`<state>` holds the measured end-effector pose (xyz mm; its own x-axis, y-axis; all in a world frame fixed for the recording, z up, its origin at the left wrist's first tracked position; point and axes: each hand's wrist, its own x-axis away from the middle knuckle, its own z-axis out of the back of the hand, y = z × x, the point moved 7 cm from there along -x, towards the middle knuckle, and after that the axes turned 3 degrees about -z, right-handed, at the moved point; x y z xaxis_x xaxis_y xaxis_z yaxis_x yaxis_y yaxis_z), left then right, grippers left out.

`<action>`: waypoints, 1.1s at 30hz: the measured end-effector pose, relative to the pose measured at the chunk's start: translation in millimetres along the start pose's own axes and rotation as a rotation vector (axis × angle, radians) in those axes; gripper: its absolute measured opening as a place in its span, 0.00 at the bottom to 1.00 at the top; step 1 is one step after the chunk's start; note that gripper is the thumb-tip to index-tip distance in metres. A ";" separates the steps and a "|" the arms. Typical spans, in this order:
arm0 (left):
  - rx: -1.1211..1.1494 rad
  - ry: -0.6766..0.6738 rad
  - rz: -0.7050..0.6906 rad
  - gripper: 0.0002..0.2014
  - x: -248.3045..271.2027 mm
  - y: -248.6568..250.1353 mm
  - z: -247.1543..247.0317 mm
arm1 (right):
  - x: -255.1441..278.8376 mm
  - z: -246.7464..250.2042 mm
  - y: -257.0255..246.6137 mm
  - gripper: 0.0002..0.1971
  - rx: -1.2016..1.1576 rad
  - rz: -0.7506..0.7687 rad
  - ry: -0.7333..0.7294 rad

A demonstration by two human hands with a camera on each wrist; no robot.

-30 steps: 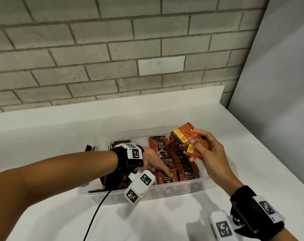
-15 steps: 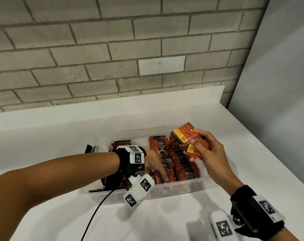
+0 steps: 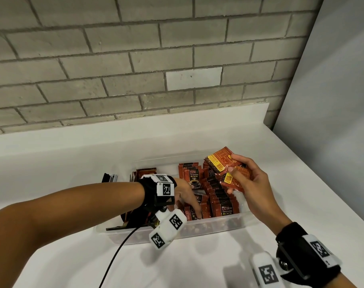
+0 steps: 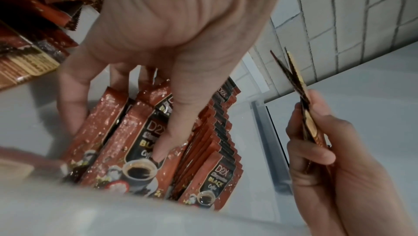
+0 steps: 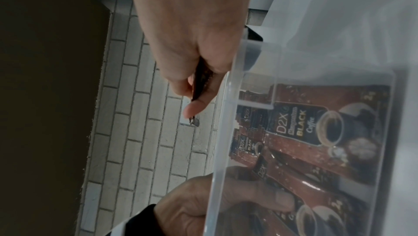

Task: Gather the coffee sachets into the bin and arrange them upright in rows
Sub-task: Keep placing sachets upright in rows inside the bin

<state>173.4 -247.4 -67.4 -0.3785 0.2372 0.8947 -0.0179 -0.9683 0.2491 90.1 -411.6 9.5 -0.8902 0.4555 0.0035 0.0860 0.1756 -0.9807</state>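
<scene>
Nearest us, our left hand (image 3: 184, 195) reaches into the clear bin (image 3: 214, 229), fingers spread and pressing the front sachets (image 4: 144, 141) of the upright rows. Just beyond and to its right, our right hand (image 3: 247, 183) pinches a small fan of loose sachets (image 3: 224, 165) above the bin. They look light, thin, glossy and slippery, so we judge that gripping flat across the faces suits them best.

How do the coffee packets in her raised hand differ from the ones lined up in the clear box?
The held sachets are fanned above the bin in the right hand, yellow-labelled backs showing. The row sachets stand upright inside, fronts showing, left hand among them. Both look the same reddish-brown kind.
</scene>
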 end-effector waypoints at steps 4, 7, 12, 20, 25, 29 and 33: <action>0.052 0.068 -0.043 0.40 12.8 -0.1 2.9 | 0.6 -0.2 -0.3 0.17 0.016 0.002 0.005; 0.093 0.107 -0.094 0.42 15.1 -1.6 8.3 | 2.1 -1.1 -1.7 0.17 0.015 0.003 0.000; 0.118 0.163 -0.128 0.39 23.3 -10.6 17.6 | 2.9 -0.5 -1.6 0.17 0.018 -0.007 0.002; 0.294 0.129 -0.234 0.30 46.9 -25.0 40.9 | 6.0 -6.4 -5.4 0.17 0.077 0.002 -0.044; 0.347 0.122 -0.338 0.21 58.7 -17.3 47.4 | 9.4 -22.7 -11.5 0.24 0.173 0.002 -0.209; 0.343 0.176 -0.403 0.24 64.3 -7.3 54.9 | 12.0 -30.6 -9.4 0.27 0.280 -0.043 -0.305; 0.317 0.209 -0.404 0.24 61.7 -5.6 59.4 | 10.8 -29.0 -13.6 0.22 0.359 -0.021 -0.248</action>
<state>205.1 -222.7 8.4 -0.5755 0.5328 0.6204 0.0672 -0.7253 0.6852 92.3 -383.8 28.5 -0.9745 0.2235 0.0196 -0.0547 -0.1520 -0.9869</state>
